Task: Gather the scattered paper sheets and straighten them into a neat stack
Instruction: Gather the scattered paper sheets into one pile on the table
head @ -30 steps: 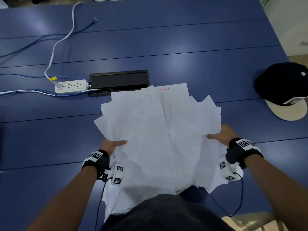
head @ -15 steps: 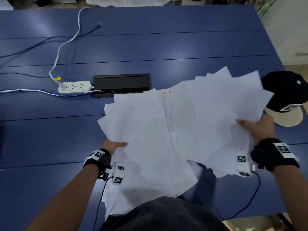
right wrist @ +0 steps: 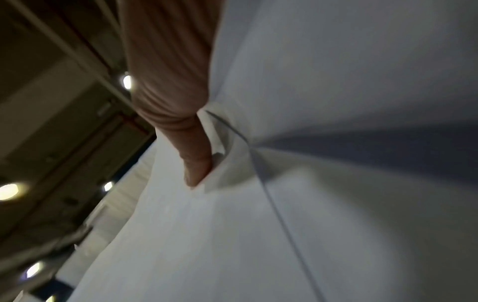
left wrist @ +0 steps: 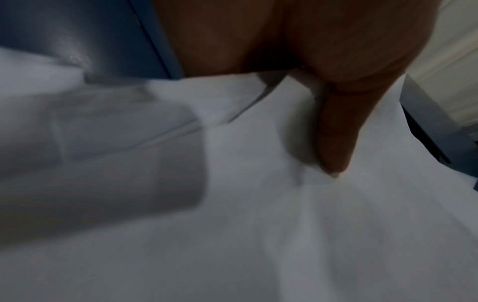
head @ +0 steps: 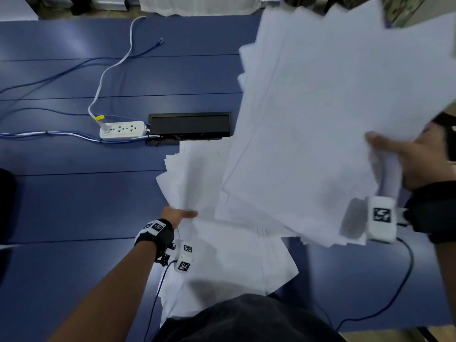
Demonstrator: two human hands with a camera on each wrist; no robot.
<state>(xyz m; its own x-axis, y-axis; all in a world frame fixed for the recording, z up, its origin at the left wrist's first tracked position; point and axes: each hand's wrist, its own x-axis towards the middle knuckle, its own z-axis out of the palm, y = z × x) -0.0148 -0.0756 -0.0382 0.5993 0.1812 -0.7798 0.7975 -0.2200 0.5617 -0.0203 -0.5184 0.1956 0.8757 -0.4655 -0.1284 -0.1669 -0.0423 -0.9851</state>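
White paper sheets (head: 333,124), pinched in the right hand (head: 419,159), now rise off the blue table (head: 74,193) while the left hand (head: 176,214) grips the remaining flat sheets (head: 234,262), so gathering is underway.

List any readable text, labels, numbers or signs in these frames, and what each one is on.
No readable words or numbers.
Wrist-camera housings: black-and-white square marker patterns, no letters.
Left wristband: same kind of marker.
Yellow tag on white cable: too small to read.
Paper sheets: only faint, blurred marks.
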